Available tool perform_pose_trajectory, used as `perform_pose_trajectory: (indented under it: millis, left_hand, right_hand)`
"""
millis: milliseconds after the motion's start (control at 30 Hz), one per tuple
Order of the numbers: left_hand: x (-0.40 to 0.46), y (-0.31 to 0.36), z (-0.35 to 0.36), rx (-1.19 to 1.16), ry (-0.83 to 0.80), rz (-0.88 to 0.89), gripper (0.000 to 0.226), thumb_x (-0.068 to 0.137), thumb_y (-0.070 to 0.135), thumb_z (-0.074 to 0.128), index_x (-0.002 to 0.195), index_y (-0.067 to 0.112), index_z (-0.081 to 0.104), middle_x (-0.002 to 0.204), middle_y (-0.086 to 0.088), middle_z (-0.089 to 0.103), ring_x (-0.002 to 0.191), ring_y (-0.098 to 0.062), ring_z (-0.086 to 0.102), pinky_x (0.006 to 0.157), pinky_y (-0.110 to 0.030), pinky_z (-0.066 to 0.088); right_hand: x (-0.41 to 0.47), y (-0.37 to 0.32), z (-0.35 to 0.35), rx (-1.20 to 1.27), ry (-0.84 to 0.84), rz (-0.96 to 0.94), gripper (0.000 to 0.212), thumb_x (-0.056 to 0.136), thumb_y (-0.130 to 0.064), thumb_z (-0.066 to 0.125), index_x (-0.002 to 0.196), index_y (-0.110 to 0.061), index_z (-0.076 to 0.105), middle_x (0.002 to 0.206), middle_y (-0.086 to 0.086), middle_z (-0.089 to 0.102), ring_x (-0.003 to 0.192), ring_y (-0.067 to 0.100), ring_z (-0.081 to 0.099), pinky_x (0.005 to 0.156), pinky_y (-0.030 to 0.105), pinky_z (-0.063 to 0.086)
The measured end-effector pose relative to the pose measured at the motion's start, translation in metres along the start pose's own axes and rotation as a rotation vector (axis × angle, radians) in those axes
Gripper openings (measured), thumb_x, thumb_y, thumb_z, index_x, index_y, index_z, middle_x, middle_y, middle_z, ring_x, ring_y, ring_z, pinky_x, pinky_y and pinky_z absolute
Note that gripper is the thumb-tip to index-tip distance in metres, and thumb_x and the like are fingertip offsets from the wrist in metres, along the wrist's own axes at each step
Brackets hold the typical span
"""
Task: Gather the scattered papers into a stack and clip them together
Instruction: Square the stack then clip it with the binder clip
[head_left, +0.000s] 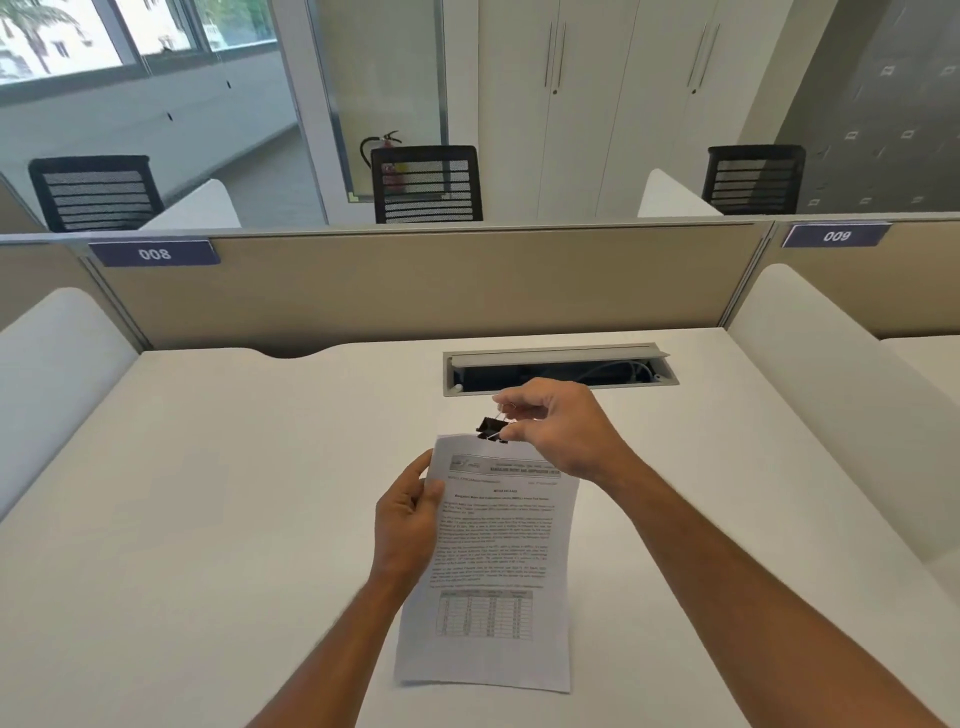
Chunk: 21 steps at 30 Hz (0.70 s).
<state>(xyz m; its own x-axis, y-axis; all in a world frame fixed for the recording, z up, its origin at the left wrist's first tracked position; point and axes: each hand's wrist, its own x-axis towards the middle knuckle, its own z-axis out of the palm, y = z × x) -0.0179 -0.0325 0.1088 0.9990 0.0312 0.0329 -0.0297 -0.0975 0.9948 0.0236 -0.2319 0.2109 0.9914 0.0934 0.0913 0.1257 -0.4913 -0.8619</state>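
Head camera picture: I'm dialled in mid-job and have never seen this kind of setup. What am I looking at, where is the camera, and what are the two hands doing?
There is no machine here. A person wears one wide-angle camera on the head, looking forward and down, so both arms reach in from the bottom edge.

The left hand grips the left edge of a stack of printed papers, which looks lifted off the white desk at its far end. The right hand pinches the wire handles of a black binder clip with its fingers, right at the top edge of the papers. Whether the clip already bites the papers cannot be told.

Further back are a cable slot in the desk, a beige partition with number signs, and black chairs beyond.
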Motion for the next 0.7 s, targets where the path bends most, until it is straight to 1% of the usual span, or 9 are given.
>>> perform_pose_trajectory:
  millis: [67,133,167,267,367,500,533,633,700]
  left_hand:
    - [0.0,0.002,-0.001,-0.008,0.0,0.016,0.043,0.103,0.016,0.053,0.123,0.053,0.06,0.1,0.006,0.078,0.087,-0.023,0.076,0.067,-0.043,0.064]
    - [0.0,0.002,-0.001,-0.006,-0.002,0.031,0.047,0.104,0.015,0.051,0.121,0.058,0.062,0.104,0.006,0.078,0.09,-0.024,0.075,0.068,-0.044,0.064]
    - [0.0,0.002,-0.002,-0.006,-0.005,0.038,0.047,0.104,0.015,0.05,0.122,0.057,0.063,0.107,0.005,0.077,0.092,-0.025,0.075,0.069,-0.045,0.064]
    - [0.0,0.001,-0.003,-0.016,-0.007,0.068,0.045,0.104,0.011,0.049,0.129,0.045,0.064,0.113,0.006,0.075,0.098,-0.025,0.073,0.074,-0.046,0.064]
    - [0.0,0.0,-0.003,-0.023,-0.001,0.073,0.046,0.104,0.007,0.048,0.13,0.04,0.064,0.112,0.009,0.075,0.1,-0.023,0.072,0.077,-0.042,0.063]
    - [0.001,-0.003,-0.003,-0.013,0.01,0.067,0.045,0.103,0.005,0.05,0.134,0.036,0.063,0.115,0.009,0.075,0.103,-0.024,0.071,0.079,-0.045,0.063]
    - [0.001,-0.003,-0.003,-0.011,0.01,0.071,0.046,0.103,0.005,0.049,0.134,0.036,0.063,0.115,0.009,0.075,0.103,-0.024,0.071,0.08,-0.044,0.063]
    - [0.001,0.002,-0.002,0.0,0.005,0.09,0.052,0.103,0.003,0.048,0.131,0.045,0.063,0.116,0.011,0.074,0.104,-0.022,0.07,0.081,-0.04,0.063]
    - [0.001,0.006,-0.001,-0.004,0.002,0.103,0.056,0.102,0.001,0.048,0.128,0.048,0.064,0.117,0.013,0.074,0.105,-0.02,0.07,0.083,-0.036,0.061]
  right_hand:
    - [0.004,-0.005,0.005,-0.051,-0.004,-0.061,0.037,0.079,0.005,0.078,0.113,-0.008,0.074,0.101,0.003,0.072,0.09,0.007,0.069,0.077,0.009,0.053]
    - [0.007,-0.007,0.008,-0.075,-0.013,-0.096,0.035,0.081,0.008,0.075,0.112,-0.007,0.075,0.1,0.002,0.07,0.088,0.01,0.072,0.078,0.016,0.058]
    - [0.009,-0.008,0.009,-0.086,-0.021,-0.103,0.034,0.081,0.009,0.073,0.112,-0.006,0.075,0.099,0.002,0.07,0.087,0.012,0.073,0.08,0.019,0.059]
    - [0.013,-0.009,0.012,-0.11,-0.032,-0.123,0.034,0.08,0.014,0.07,0.11,-0.002,0.075,0.098,0.003,0.07,0.087,0.017,0.072,0.082,0.023,0.06]
    - [0.015,-0.009,0.014,-0.104,-0.048,-0.117,0.034,0.08,0.018,0.069,0.109,0.001,0.075,0.095,-0.001,0.068,0.083,0.008,0.069,0.078,0.02,0.06]
    - [0.018,-0.01,0.016,-0.091,-0.08,-0.09,0.033,0.079,0.015,0.073,0.107,-0.001,0.076,0.091,-0.01,0.067,0.075,-0.008,0.067,0.072,0.011,0.055]
    - [0.019,-0.011,0.016,-0.094,-0.085,-0.088,0.033,0.078,0.013,0.075,0.107,-0.003,0.076,0.091,-0.009,0.069,0.077,-0.008,0.067,0.073,0.011,0.055]
    - [0.022,-0.015,0.017,-0.099,-0.11,-0.064,0.032,0.077,0.007,0.079,0.105,-0.009,0.078,0.096,-0.001,0.075,0.088,0.005,0.071,0.083,0.015,0.056]
    - [0.024,-0.017,0.017,-0.1,-0.127,-0.044,0.032,0.076,0.004,0.081,0.104,-0.01,0.078,0.092,-0.001,0.076,0.087,0.004,0.071,0.083,0.015,0.055]
